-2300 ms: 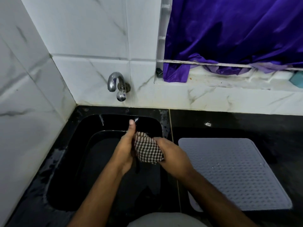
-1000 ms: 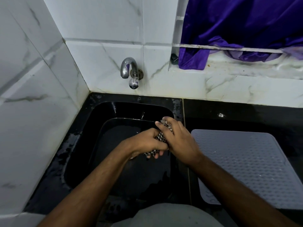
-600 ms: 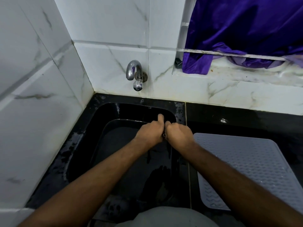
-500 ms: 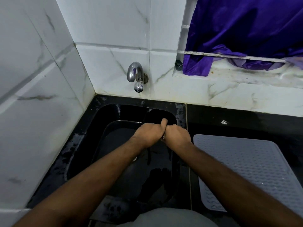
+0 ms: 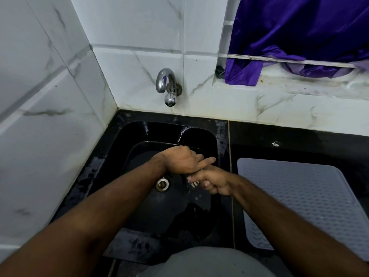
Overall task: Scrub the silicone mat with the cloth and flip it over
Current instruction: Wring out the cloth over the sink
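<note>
Both hands meet over the black sink (image 5: pixel 129 140), twisted against each other around the checked cloth (image 5: pixel 194 183). Only a small checked bit of the cloth shows under my right hand (image 5: pixel 212 181); the rest is hidden in the fists. My left hand (image 5: pixel 182 161) lies on top, palm down, fingers closed on the cloth. The grey silicone mat (image 5: pixel 303 196) lies flat on the black counter to the right of the sink, with its dimpled side up, apart from both hands.
A chrome tap (image 5: pixel 167 86) juts from the tiled wall above the sink, with no water running. The sink's drain (image 5: pixel 162 183) is left of my hands. A purple curtain (image 5: pixel 299 37) hangs over the window ledge at the back right. Tiled wall closes the left side.
The cloth was spread between my hands, then bunched up into both fists. My hands have turned from side by side to left over right, wringing it. The view shifted slightly.
</note>
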A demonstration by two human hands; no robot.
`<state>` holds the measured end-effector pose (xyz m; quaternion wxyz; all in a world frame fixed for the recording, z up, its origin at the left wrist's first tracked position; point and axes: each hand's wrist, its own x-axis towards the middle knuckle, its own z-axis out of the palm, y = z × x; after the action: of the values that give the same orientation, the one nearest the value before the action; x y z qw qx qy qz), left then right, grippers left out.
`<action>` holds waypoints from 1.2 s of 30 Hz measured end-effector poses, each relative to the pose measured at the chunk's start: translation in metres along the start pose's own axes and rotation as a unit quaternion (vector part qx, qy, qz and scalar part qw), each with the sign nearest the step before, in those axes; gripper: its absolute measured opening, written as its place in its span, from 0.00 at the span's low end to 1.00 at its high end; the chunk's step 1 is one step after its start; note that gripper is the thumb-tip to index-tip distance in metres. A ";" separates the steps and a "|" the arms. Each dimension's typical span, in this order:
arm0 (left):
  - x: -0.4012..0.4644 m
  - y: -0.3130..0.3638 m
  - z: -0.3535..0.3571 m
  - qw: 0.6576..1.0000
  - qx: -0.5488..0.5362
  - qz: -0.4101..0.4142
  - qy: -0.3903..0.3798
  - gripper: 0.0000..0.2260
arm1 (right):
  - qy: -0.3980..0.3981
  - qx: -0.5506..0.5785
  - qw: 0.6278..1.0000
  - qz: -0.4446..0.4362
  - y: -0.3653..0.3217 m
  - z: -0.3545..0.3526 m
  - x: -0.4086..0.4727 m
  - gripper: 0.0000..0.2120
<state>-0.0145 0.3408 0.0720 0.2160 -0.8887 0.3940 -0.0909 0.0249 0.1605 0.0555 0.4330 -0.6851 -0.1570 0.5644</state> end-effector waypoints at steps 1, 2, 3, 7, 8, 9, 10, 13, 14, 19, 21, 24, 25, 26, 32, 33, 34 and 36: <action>0.001 0.001 -0.001 1.000 -0.001 0.007 0.002 0.28 | -0.017 0.022 1.000 0.004 0.005 -0.002 -0.001 0.07; 0.002 0.003 -0.002 1.000 -0.001 0.010 0.003 0.27 | -0.032 0.038 0.999 0.006 0.008 -0.003 -0.002 0.07; 0.003 0.006 -0.002 1.000 0.001 0.013 0.001 0.27 | -0.046 0.050 0.998 0.007 0.012 -0.005 -0.002 0.07; 0.005 0.010 -0.002 1.000 0.001 0.018 -0.018 0.26 | -0.064 0.045 0.997 0.012 0.017 -0.006 -0.004 0.10; 0.005 0.011 -0.002 1.000 -0.011 0.006 -0.028 0.27 | -0.048 0.027 0.998 0.017 0.015 -0.004 -0.007 0.12; 0.006 0.013 -0.002 0.998 -0.030 -0.015 -0.046 0.27 | -0.019 -0.004 1.000 0.017 0.013 -0.002 -0.009 0.14; 0.008 0.015 -0.002 0.995 -0.058 -0.048 -0.064 0.28 | 0.021 -0.042 0.999 0.008 0.011 0.000 -0.010 0.15; 0.017 0.023 -0.005 0.945 -0.206 -0.222 -0.126 0.31 | 0.137 -0.126 0.980 -0.075 0.012 -0.004 -0.008 0.15; 0.019 0.023 -0.003 0.913 -0.268 -0.278 -0.134 0.31 | 0.165 -0.168 0.968 -0.090 0.016 -0.009 -0.006 0.19; 0.009 0.029 0.001 0.742 -0.525 -0.415 -0.034 0.24 | 0.233 -0.233 0.934 -0.137 0.024 -0.028 -0.021 0.31; 0.006 0.036 -0.006 0.694 -0.573 -0.435 -0.025 0.19 | 0.239 -0.243 0.924 -0.171 0.026 -0.028 -0.028 0.37; 0.003 0.045 -0.016 0.642 -0.633 -0.431 -0.024 0.15 | 0.262 -0.336 0.875 -0.230 0.033 -0.023 -0.036 0.42; 0.002 0.047 -0.020 0.609 -0.671 -0.423 -0.006 0.14 | 0.255 -0.335 0.869 -0.259 0.035 -0.020 -0.041 0.41; 0.000 0.047 -0.026 0.566 -0.712 -0.414 0.018 0.13 | 0.245 -0.312 0.871 -0.288 0.038 -0.016 -0.045 0.40; 0.005 0.067 -0.046 0.480 -0.777 -0.383 0.137 0.18 | 0.353 -0.109 0.871 -0.324 0.039 0.012 -0.054 0.29; 0.008 0.073 -0.047 0.474 -0.780 -0.379 0.152 0.18 | 0.367 -0.083 0.870 -0.318 0.035 0.014 -0.056 0.27; 0.010 0.079 -0.048 0.457 -0.790 -0.375 0.166 0.18 | 0.373 -0.053 0.870 -0.319 0.032 0.015 -0.058 0.24; 0.013 0.090 -0.055 0.375 -0.834 -0.360 0.186 0.18 | 0.374 0.004 0.867 -0.329 0.029 0.012 -0.068 0.19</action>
<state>-0.0833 0.2600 0.0800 -0.7660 -0.6383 -0.0563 0.0516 -0.0149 0.1011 0.0770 0.6225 -0.7518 -0.1972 0.0917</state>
